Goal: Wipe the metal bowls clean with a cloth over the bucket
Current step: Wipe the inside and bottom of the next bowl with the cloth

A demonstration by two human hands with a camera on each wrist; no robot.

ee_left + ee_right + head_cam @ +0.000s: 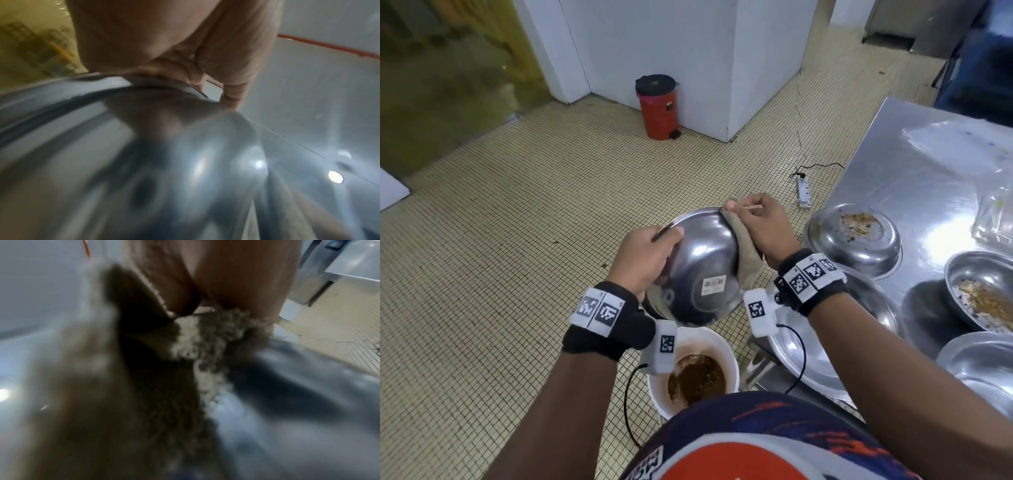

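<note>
Shiny round metal bowl, tilted above white plastic bucket at 6 o'clock. Left hand fingers gripping rim; right hand fingers pinching beige terry cloth at 1 o'clock. Advised: firm rim hold, residue downward.

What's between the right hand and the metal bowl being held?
The beige cloth: the right hand presses it against the tilted bowl's rim and side. It shows in the head view; the right wrist view shows it blurred.

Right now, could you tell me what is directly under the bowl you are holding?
Under the held bowl stands the white bucket with brown food waste inside. The bowl, a wrist camera and my shirt cover part of the bucket.
</note>
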